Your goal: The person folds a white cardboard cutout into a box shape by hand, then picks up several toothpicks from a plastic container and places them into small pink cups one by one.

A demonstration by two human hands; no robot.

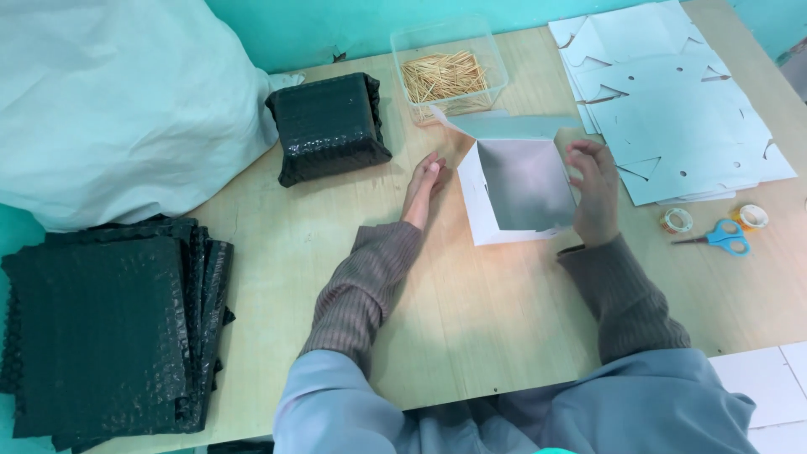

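Observation:
A white cardboard box [517, 187] stands open on the wooden table [471, 319], its mouth facing up and toward me, lid flap tilted back. My right hand [593, 189] rests against the box's right wall, fingers curled at its upper edge. My left hand [424, 185] lies on the table just left of the box, fingers together and loosely extended, holding nothing. A black bubble-wrapped packet [329, 128] sits further left of that hand.
A clear plastic tub of thin wooden sticks [448, 76] stands behind the box. Flat white box blanks [672, 101] are stacked at the back right. Blue scissors [723, 237] and two tape rolls [677, 221] lie at right. Black bubble mailers [109, 328] are piled front left, beside a white sack [118, 101].

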